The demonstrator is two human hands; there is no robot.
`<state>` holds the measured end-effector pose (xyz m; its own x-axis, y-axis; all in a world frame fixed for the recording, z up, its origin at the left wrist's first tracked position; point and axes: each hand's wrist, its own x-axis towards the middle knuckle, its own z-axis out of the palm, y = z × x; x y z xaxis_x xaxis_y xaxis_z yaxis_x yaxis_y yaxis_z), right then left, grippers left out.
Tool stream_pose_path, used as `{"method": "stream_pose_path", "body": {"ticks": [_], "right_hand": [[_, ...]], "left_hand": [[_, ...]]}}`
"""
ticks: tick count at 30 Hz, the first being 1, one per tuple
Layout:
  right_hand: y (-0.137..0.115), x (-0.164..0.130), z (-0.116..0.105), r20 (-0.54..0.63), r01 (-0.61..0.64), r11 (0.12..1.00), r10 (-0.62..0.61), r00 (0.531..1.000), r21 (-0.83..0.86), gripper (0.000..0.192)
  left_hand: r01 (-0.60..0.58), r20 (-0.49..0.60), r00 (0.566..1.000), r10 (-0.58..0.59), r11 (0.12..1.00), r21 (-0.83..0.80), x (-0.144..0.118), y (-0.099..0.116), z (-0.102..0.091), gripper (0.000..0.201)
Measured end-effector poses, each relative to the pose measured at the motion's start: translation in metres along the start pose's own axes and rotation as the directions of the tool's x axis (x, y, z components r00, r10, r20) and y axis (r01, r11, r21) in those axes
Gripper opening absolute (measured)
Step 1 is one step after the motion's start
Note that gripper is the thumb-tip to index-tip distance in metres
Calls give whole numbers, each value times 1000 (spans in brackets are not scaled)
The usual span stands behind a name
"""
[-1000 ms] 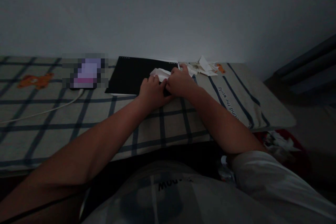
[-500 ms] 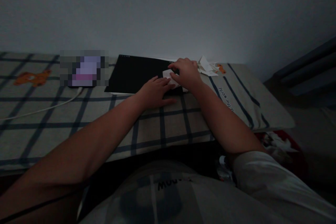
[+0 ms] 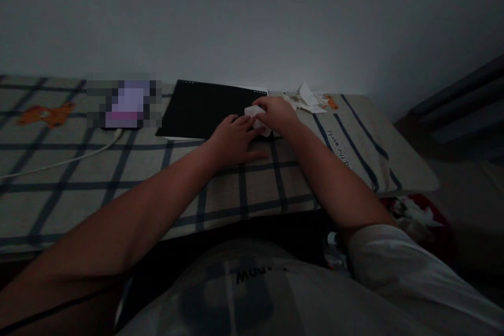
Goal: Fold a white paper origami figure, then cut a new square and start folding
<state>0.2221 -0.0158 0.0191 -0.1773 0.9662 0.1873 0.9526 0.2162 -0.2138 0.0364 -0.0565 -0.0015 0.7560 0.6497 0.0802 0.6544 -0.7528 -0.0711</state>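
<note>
A small piece of white paper (image 3: 256, 114) lies over the right part of a black-covered notebook (image 3: 205, 107). My right hand (image 3: 280, 114) grips the paper's right side, thumb and fingers bent together around it. Against its left edge rests my left hand (image 3: 233, 139), palm down near the notebook's front edge, with the fingers stretched out and the thumb apart. The fingertips touch or nearly touch the paper; part of it is hidden behind both hands.
A blurred-out phone (image 3: 128, 102) with a white cable (image 3: 84, 155) lies on the checked cloth (image 3: 149, 168) to the left. Paper scraps (image 3: 309, 98) sit right of the notebook. A red bin (image 3: 441, 236) with crumpled paper stands below right. The wall rises behind.
My right hand has come down slightly and its fingers have closed in on the paper, which now looks more bunched. My left hand has barely moved.
</note>
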Motion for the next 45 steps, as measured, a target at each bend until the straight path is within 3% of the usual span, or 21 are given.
{"method": "stream_pose_path", "body": {"ticks": [13, 19, 35, 40, 45], "right_hand": [[-2, 2, 3, -23, -31, 997, 29, 999, -66, 45], [-12, -1, -3, -5, -71, 992, 71, 997, -100, 45], [-20, 0, 4, -56, 24, 935, -47, 997, -353, 33], [-19, 1, 3, -53, 5, 948, -23, 998, -319, 32], [-9, 1, -4, -61, -44, 994, 38, 997, -104, 30]], "left_hand": [[50, 72, 996, -49, 999, -5, 1, 5, -5, 88], [63, 64, 996, -64, 998, 29, 2, 10, -5, 91], [-18, -43, 999, 20, 999, 44, 2, 2, 5, 89], [-6, -42, 999, 8, 999, 51, 1, 4, 3, 88], [57, -29, 998, -56, 998, 29, -1, 6, 0, 87]]}}
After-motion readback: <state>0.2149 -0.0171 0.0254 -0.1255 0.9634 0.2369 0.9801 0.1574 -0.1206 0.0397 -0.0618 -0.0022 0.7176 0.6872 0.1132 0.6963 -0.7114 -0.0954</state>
